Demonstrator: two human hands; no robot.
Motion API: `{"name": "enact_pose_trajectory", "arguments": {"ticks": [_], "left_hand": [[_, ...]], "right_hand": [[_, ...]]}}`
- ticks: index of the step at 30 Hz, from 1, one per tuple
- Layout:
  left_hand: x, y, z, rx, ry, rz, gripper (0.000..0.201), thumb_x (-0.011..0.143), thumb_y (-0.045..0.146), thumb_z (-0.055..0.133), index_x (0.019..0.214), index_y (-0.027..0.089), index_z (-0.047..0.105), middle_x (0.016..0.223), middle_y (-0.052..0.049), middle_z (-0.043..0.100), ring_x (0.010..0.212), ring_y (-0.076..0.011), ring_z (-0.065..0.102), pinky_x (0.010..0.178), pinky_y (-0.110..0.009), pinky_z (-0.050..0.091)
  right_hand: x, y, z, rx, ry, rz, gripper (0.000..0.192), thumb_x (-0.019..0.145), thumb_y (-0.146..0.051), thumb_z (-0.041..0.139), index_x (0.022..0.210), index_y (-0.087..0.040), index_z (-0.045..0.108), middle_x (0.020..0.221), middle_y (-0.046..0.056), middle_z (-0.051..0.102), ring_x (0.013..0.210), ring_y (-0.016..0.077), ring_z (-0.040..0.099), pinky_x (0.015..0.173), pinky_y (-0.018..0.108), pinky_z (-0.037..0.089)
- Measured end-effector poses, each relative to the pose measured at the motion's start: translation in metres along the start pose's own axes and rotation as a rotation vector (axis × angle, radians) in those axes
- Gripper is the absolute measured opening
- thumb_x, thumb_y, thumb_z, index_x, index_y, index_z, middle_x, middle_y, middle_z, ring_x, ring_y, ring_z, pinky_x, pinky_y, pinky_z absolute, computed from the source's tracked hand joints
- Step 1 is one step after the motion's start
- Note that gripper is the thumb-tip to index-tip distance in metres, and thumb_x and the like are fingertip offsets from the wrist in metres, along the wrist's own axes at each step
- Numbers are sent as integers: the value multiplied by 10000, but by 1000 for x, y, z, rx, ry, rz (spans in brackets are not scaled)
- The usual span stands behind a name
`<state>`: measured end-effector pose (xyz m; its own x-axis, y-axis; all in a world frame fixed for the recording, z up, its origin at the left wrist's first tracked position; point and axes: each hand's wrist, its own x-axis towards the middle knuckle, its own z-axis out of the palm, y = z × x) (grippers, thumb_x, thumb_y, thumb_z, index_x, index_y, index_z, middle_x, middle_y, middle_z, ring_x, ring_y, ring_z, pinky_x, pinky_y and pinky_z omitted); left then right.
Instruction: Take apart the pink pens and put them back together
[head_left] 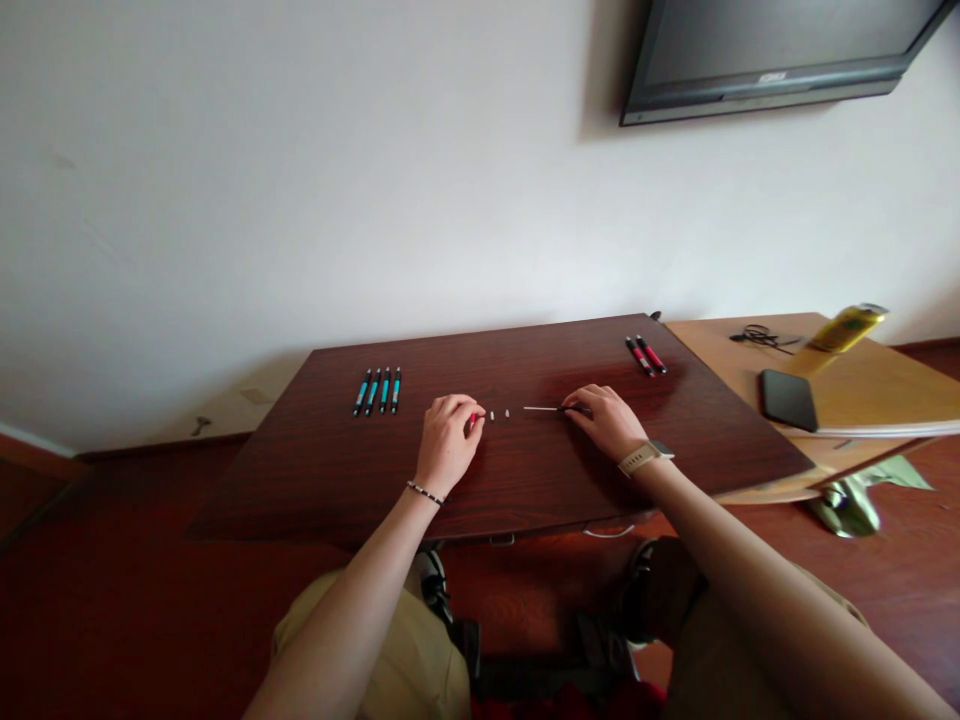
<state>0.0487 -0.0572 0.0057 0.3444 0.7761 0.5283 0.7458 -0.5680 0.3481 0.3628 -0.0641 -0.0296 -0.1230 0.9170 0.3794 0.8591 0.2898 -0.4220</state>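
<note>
My left hand (452, 432) is closed on a red pen barrel (472, 419), which shows between thumb and fingers just above the dark wooden table (337, 470). My right hand (604, 417) pinches a dark pen part (573, 408) with a thin pale refill (540, 408) pointing left out of it. Between the hands, two small whitish pieces (507, 413) lie apart on the tabletop. Several blue-and-black pens (385, 391) stand in a row left of my left hand. Two red-and-black pens (651, 354) lie side by side beyond my right hand.
A lighter wooden cabinet (900, 390) adjoins the table on the right. On it are a black phone (787, 399), a coiled dark cable (761, 336) and a yellow can (847, 328). A television (780, 60) hangs on the wall behind, at upper right.
</note>
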Motion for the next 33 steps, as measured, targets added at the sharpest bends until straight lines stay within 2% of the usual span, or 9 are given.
{"name": "enact_pose_trajectory", "arguments": {"ticks": [4, 10, 13, 17, 23, 33], "left_hand": [[-1, 7, 3, -14, -27, 49, 85, 951, 192, 681, 1002, 254, 707, 1122, -51, 692, 1118, -257, 590, 1013, -447, 477], [-3, 15, 12, -13, -61, 92, 74, 956, 250, 711, 1029, 243, 704, 1117, -53, 694, 1112, -257, 593, 993, -438, 478], [-3, 18, 14, -10, -84, 114, 27, 973, 252, 690, 990, 237, 705, 1098, -49, 701, 1093, -250, 594, 968, -426, 474], [-4, 21, 16, 0, -102, 142, 82, 993, 234, 652, 926, 231, 699, 1076, -43, 705, 1070, -237, 595, 952, -412, 466], [-4, 20, 11, 13, -79, 135, 110, 992, 199, 629, 908, 227, 694, 1067, -48, 700, 1061, -230, 595, 961, -402, 469], [-5, 13, 7, -2, -49, 118, 125, 983, 171, 625, 902, 235, 695, 1070, -37, 700, 1066, -227, 590, 969, -403, 472]], "right_hand": [[-1, -3, -5, 72, 11, -31, 127, 966, -282, 633, 1022, -245, 741, 1050, 80, 734, 991, 278, 622, 937, 424, 486], [-2, -16, -9, 197, 11, -227, 103, 992, -259, 626, 1039, -265, 718, 1102, 64, 728, 1037, 274, 619, 971, 439, 498], [-4, -24, -10, 228, 13, -271, 102, 1000, -250, 627, 1054, -264, 713, 1128, 64, 724, 1056, 270, 616, 974, 437, 507], [-6, -30, -10, 237, -4, -297, 98, 1000, -243, 634, 1053, -262, 715, 1125, 63, 727, 1056, 266, 615, 970, 434, 515], [-6, -28, -12, 216, -1, -259, 99, 995, -233, 626, 1037, -253, 713, 1111, 67, 732, 1041, 270, 617, 971, 444, 515], [-7, 1, -10, 80, 31, -84, 97, 977, -267, 632, 1024, -250, 715, 1060, 67, 726, 1001, 277, 613, 948, 430, 496]]}}
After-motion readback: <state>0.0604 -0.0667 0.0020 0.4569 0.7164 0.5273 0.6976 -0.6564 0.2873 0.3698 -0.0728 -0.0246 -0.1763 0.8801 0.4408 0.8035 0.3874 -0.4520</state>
